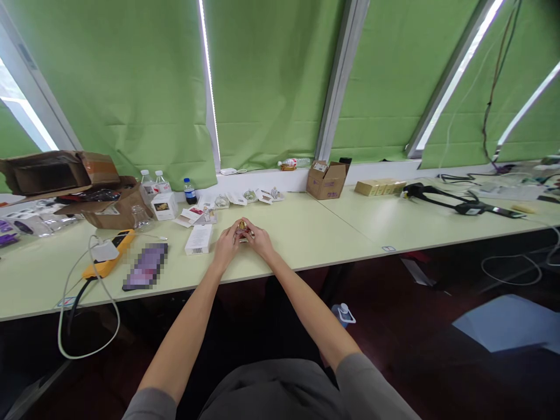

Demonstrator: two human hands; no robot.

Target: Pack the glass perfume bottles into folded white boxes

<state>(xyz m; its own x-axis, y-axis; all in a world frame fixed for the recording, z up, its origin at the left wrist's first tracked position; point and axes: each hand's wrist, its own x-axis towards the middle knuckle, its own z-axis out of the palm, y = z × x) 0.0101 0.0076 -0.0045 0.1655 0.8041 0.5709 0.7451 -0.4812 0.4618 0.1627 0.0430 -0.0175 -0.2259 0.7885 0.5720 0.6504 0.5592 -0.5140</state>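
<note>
A small glass perfume bottle with a gold cap stands at the front of the pale table, between my two hands. My left hand is closed around its left side, and my right hand grips it from the right. My fingers cover most of the bottle's lower body. Just left of my left hand lies a closed white carton. Beyond it, an opened white carton lies beside another clear glass bottle. More small glass bottles sit with opened cartons in a row behind my hands.
Left on the table are a phone, a yellow power strip with a white cable, a white box and cardboard boxes. A blue-capped drink bottle stands behind. Further right are a small carton, gold boxes and a black headset.
</note>
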